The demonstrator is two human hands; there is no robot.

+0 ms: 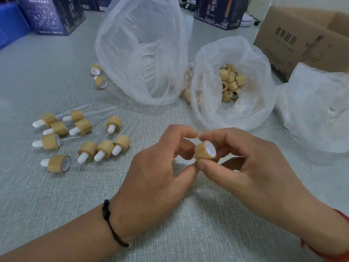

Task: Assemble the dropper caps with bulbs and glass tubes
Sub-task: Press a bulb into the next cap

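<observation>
Bamboo-coloured caps tell most of the story in our one head view. On the left of the bench (pixel 56 186) lies a pile of finished work (pixel 79 137): about a dozen caps with white bulbs pushed through, several with thin glass tubes (pixel 98 110) pointing away toward the bags. A few of them may lack a tube; the glass is too faint for us to say. Two more caps (pixel 99 75) lie apart, near the foot of the tall bag.

At the centre we hold the cap in hand (pixel 205 149) just above the bench, its open, white-lined mouth turned up and to the right. Our left hand (pixel 162 167) pinches its near side between thumb and fingers; our right hand (pixel 243 157) curls round it from the other side, thumb under, forefinger over the rim. A sliver of white shows below it, so we judge the bulb is seated and the tube is the next part needed. No tube shows in either hand.

Plenty remains: the small bag (pixel 236 118) to the right holds a heap of bare caps (pixel 230 84). The tall clear bag (pixel 139 53) seems to hold the glass tubes, though we only make out faint lines inside. Another crumpled bag (pixel 317 110), a cardboard box (pixel 302 38) and dark printed boxes (pixel 54 14) stand behind. Nothing blocks our hands; the tall bag's floppy mouth could snag a reach for tubes
</observation>
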